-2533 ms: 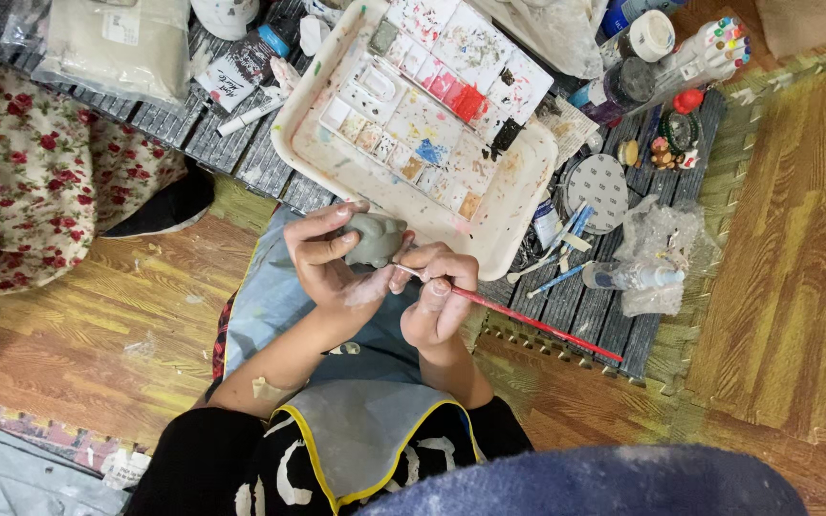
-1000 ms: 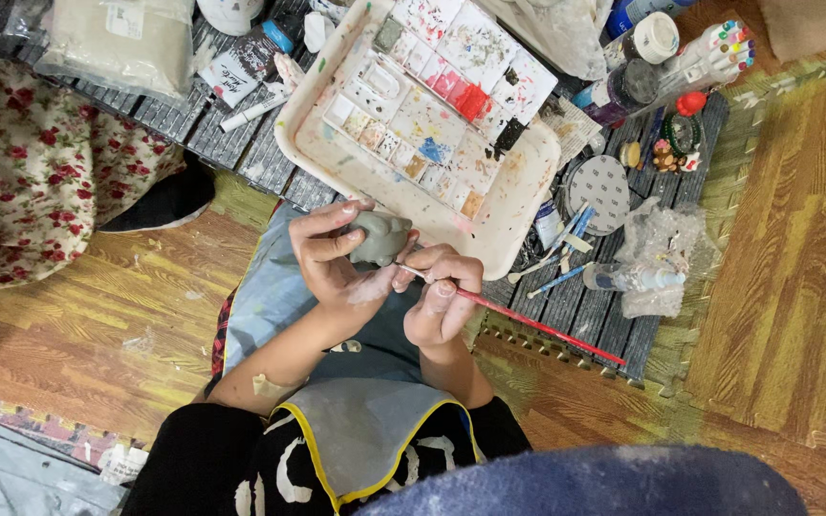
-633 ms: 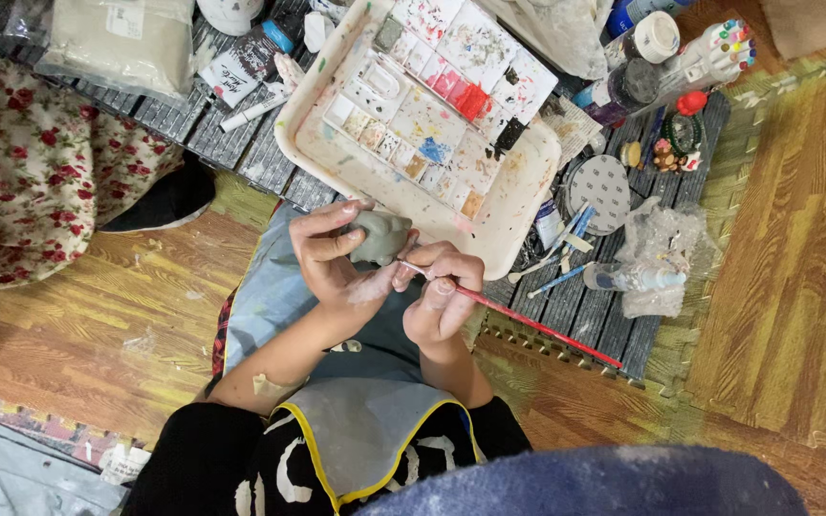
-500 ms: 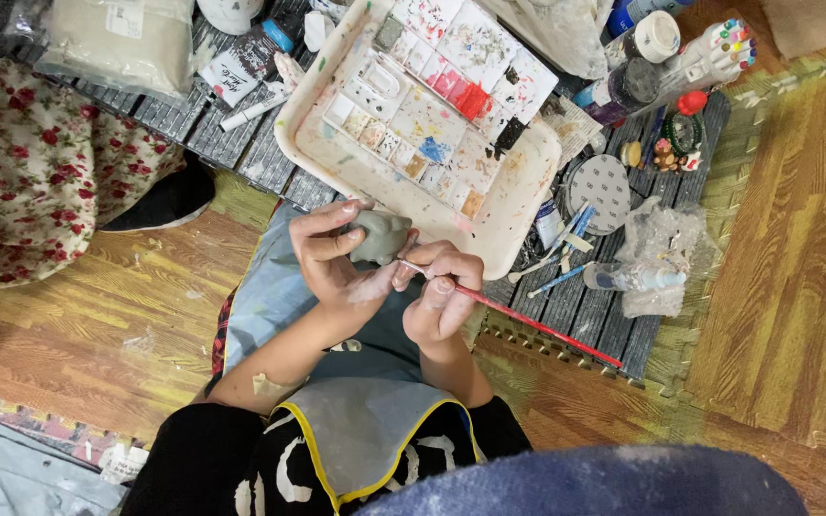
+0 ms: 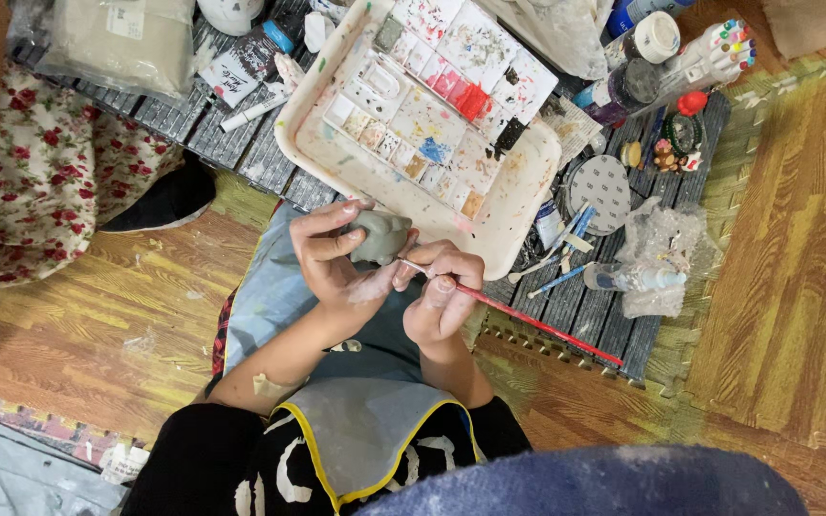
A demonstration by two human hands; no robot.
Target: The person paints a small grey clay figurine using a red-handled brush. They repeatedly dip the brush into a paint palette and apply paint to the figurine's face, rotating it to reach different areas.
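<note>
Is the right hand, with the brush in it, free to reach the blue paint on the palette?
Probably yes: the right hand holds the red brush beside the palette, and nothing lies between it and the blue paint.

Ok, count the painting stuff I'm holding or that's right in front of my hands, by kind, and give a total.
Grey clay figures: 1, in the left hand
Red-handled brushes: 1, in the right hand
Paint palette trays: 1
Total: 3

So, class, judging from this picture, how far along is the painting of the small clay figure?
Done: the palette tray already holds mixed and spent paints. In hand: the left hand grips the grey clay figure while the right hand holds a red-handled brush at it. Left: the figure looks almost wholly bare grey, so most colouring seems undone.
</note>
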